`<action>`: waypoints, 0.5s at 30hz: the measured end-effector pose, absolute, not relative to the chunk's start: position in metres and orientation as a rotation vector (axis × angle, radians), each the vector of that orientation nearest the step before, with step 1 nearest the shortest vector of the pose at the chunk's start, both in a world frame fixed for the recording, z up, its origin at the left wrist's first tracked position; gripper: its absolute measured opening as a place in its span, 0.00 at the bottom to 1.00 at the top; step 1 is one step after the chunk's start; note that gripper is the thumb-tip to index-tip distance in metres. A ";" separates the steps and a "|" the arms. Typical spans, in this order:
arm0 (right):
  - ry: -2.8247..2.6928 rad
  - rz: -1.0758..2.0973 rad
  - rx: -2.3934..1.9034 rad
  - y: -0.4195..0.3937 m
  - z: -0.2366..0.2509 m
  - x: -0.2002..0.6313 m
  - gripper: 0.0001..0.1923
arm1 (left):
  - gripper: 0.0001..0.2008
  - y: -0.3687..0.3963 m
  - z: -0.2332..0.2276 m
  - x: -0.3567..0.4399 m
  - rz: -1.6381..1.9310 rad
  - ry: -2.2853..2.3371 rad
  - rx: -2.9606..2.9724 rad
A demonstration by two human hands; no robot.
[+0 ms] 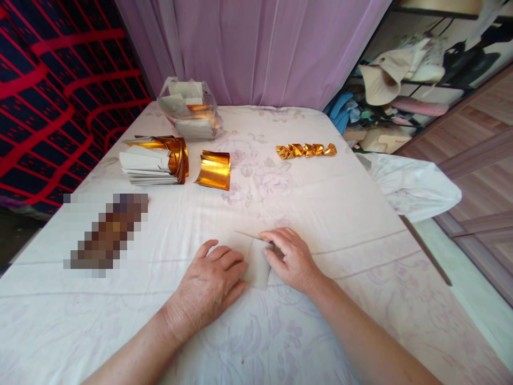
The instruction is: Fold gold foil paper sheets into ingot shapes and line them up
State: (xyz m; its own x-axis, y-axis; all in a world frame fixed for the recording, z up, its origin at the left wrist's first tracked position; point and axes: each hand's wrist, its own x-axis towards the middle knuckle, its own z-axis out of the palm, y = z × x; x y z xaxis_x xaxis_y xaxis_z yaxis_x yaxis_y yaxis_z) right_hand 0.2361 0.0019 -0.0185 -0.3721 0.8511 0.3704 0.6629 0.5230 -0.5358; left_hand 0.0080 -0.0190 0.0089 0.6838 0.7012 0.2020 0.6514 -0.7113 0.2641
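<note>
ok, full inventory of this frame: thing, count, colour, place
paper sheet: 1, white side up, near middle of the bed, under both hands
gold curl: 1, gold foil, centre left
sheet stack: 1, white with gold foil, left of the gold curl
plastic bag: 1, clear, holds white and gold sheets, far left by the curtain
folded gold pieces: row, count unclear, gold, far centre right
blurred patch: 1, brownish, near left, cannot tell what
bedsheet: 1, white with pale flowers, covers the bed
curtain: 1, lilac, behind
left hand: flat on the paper sheet
right hand: pressing the paper sheet
</note>
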 end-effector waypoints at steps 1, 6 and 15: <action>-2.140 0.405 -1.228 0.002 -0.018 0.237 0.12 | 0.11 -0.021 0.010 0.009 0.443 1.127 2.710; -2.156 0.484 -1.207 0.003 -0.013 0.244 0.08 | 0.19 -0.024 0.006 0.010 0.523 1.183 2.732; -2.312 0.499 -1.012 0.005 -0.016 0.252 0.20 | 0.25 -0.020 0.003 0.003 0.516 1.253 2.736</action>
State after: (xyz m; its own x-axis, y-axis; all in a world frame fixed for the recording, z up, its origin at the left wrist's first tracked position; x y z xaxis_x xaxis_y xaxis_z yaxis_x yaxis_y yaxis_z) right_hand 0.2522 0.0054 -0.0158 -0.5577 0.7556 0.3435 0.5468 0.6458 -0.5328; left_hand 0.0032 -0.0202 0.0032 0.6071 0.7488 0.2659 0.7190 -0.6601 0.2174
